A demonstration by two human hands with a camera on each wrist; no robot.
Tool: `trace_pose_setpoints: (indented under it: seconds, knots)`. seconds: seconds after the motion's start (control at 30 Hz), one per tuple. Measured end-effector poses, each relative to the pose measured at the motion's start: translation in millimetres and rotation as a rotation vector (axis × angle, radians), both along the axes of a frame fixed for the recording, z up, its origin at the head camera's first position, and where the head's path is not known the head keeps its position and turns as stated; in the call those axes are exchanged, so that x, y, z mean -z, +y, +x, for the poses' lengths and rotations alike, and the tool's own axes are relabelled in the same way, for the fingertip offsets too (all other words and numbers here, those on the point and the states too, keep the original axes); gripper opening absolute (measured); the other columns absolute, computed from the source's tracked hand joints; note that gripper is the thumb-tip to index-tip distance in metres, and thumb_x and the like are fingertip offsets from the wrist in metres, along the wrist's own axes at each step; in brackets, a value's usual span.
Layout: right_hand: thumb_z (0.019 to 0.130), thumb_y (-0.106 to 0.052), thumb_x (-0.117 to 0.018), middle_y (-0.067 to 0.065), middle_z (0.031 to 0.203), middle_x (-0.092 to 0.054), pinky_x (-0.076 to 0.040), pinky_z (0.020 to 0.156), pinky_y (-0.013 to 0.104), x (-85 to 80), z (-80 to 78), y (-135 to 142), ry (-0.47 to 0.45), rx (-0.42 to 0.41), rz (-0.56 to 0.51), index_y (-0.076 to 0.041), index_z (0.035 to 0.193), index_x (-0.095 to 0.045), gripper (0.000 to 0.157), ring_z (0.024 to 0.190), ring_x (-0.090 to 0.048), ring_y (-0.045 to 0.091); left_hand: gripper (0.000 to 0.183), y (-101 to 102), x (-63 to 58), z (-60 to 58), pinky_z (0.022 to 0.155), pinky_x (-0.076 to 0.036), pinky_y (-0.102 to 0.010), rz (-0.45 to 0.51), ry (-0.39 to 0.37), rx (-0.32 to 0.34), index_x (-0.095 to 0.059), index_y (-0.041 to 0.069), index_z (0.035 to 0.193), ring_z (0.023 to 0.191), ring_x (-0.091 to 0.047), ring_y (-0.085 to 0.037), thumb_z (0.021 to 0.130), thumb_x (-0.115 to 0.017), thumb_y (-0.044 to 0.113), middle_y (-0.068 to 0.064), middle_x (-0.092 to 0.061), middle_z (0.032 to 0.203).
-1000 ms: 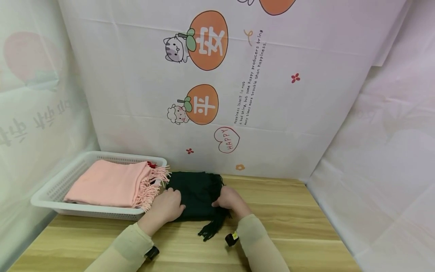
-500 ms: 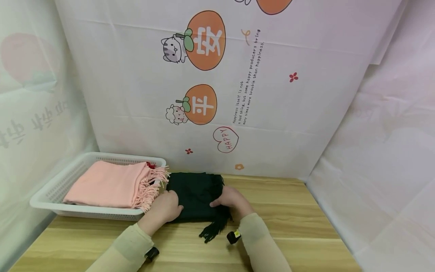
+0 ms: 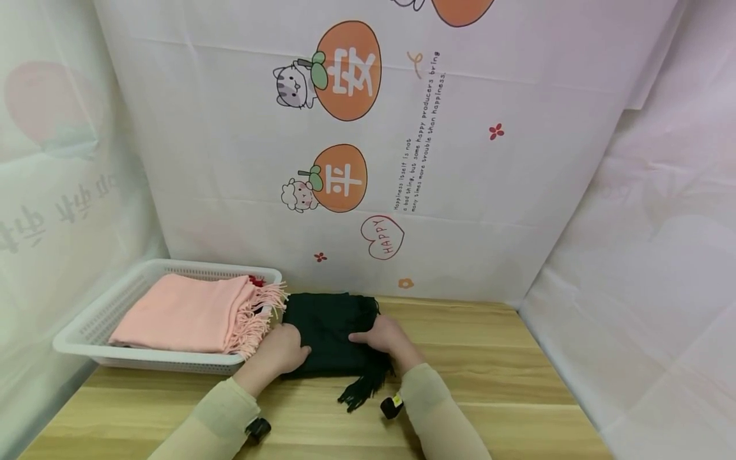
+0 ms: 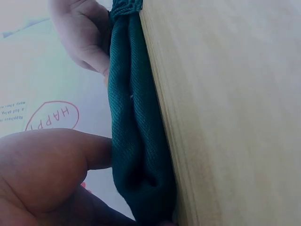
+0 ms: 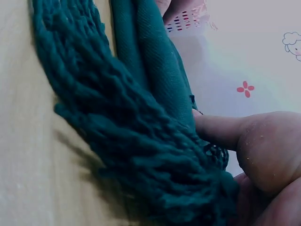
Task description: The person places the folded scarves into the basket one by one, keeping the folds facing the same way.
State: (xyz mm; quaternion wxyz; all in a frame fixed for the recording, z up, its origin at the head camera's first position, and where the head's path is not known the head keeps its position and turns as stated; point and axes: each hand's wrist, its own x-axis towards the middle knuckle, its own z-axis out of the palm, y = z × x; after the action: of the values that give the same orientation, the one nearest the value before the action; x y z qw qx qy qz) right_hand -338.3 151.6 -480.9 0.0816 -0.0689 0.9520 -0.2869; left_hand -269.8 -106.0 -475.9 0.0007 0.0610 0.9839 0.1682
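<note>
A folded dark green scarf (image 3: 326, 332) lies on the wooden table, its tasselled fringe (image 3: 362, 388) hanging out at the front right corner. My left hand (image 3: 280, 350) grips the scarf's left side, thumb on top and fingers curled at the edge. On the opposite side, my right hand (image 3: 382, 333) holds the fringed end with its thumb laid over the cloth. In the left wrist view the scarf's front edge (image 4: 134, 103) shows two rounded, stacked folds. The right wrist view has the thick fringe (image 5: 117, 127) in front, with the right fingers partly hidden behind it.
To the left stands a white plastic basket (image 3: 75, 342) holding a folded pink scarf (image 3: 178, 313), whose tassels spill over the basket's right rim. Something red peeks out behind the pink cloth. A printed white sheet (image 3: 460, 211) rises behind the wooden table (image 3: 477, 383), with more sheeting on both sides.
My right hand shifts slightly, its thumb sliding left and a little farther back over the green scarf. The left hand stays at its side, and the scarf barely moves.
</note>
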Motion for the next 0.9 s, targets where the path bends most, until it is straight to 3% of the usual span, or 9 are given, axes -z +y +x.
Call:
trace_pose_setpoints:
  seconds: [0.07,0.17,0.27,0.37,0.47,0.57,0.7,0.9]
  knots:
    - [0.096,-0.047,-0.088,0.029,0.145,-0.065,-0.055,0.108,0.055,1.6,0.2,-1.8,-0.007,0.009,-0.002,0.014,0.147,-0.059,0.084,0.125,-0.066,0.040,0.059,0.0,0.8,-1.6,0.102,-0.056,-0.063,0.015,-0.014,-0.011,-0.064,-0.025,0.127,0.122,-0.065,-0.056,0.106,-0.077,0.028,-0.044,-0.062,0.135]
    - [0.098,-0.043,-0.088,0.031,0.147,-0.064,-0.054,0.109,0.056,2.5,0.8,-3.8,-0.014,0.016,-0.008,0.015,0.147,-0.058,0.081,0.129,-0.065,0.042,0.072,-0.7,1.0,-2.9,0.103,-0.056,-0.064,0.058,-0.016,-0.012,-0.051,-0.030,0.141,0.126,-0.064,-0.057,0.106,-0.077,0.027,-0.047,-0.058,0.141]
    - [0.099,-0.040,-0.087,0.031,0.148,-0.062,-0.053,0.111,0.057,1.0,2.6,-5.2,-0.016,0.019,-0.017,0.015,0.148,-0.057,0.080,0.132,-0.064,0.045,0.075,-2.4,2.5,-4.6,0.103,-0.056,-0.064,0.124,-0.003,-0.014,-0.042,-0.032,0.146,0.125,-0.065,-0.056,0.107,-0.075,0.024,-0.049,-0.055,0.145]
    - [0.098,-0.037,-0.089,0.032,0.149,-0.062,-0.052,0.112,0.058,-0.7,4.3,-6.1,-0.010,0.018,-0.028,0.016,0.148,-0.057,0.079,0.135,-0.062,0.047,0.067,-4.7,3.9,-6.0,0.099,-0.058,-0.062,0.184,0.002,-0.022,-0.046,-0.030,0.145,0.120,-0.068,-0.054,0.109,-0.072,0.020,-0.048,-0.055,0.144]
    - [0.098,-0.036,-0.089,0.032,0.149,-0.062,-0.052,0.113,0.058,-0.8,4.0,-6.5,-0.006,0.009,-0.021,0.016,0.147,-0.058,0.078,0.136,-0.061,0.048,0.048,-6.9,4.7,-7.2,0.091,-0.060,-0.059,0.215,-0.016,-0.027,-0.060,-0.025,0.131,0.107,-0.072,-0.048,0.109,-0.070,0.016,-0.041,-0.065,0.129]
    - [0.098,-0.034,-0.089,0.032,0.148,-0.062,-0.052,0.113,0.059,-0.8,3.9,-7.0,-0.004,-0.002,-0.009,0.016,0.146,-0.059,0.075,0.136,-0.062,0.048,0.027,-8.6,5.3,-8.0,0.081,-0.059,-0.052,0.216,-0.036,-0.020,-0.069,-0.011,0.102,0.087,-0.070,-0.035,0.109,-0.070,0.016,-0.026,-0.069,0.104]
    - [0.098,-0.033,-0.089,0.033,0.148,-0.062,-0.051,0.114,0.059,-1.7,4.3,-7.2,-0.003,-0.013,0.001,0.016,0.145,-0.059,0.075,0.136,-0.061,0.049,0.035,-9.6,5.4,-6.7,0.069,-0.052,-0.044,0.204,-0.062,-0.010,-0.062,0.005,0.076,0.067,-0.059,-0.026,0.109,-0.069,0.016,-0.012,-0.060,0.078]
    - [0.098,-0.033,-0.089,0.033,0.147,-0.063,-0.051,0.113,0.058,-3.1,4.9,-6.8,-0.003,-0.027,0.016,0.016,0.144,-0.060,0.074,0.135,-0.062,0.049,0.042,-8.7,5.1,-5.0,0.066,-0.049,-0.041,0.190,-0.072,-0.007,-0.057,0.009,0.070,0.061,-0.055,-0.024,0.110,-0.069,0.018,-0.008,-0.054,0.070]
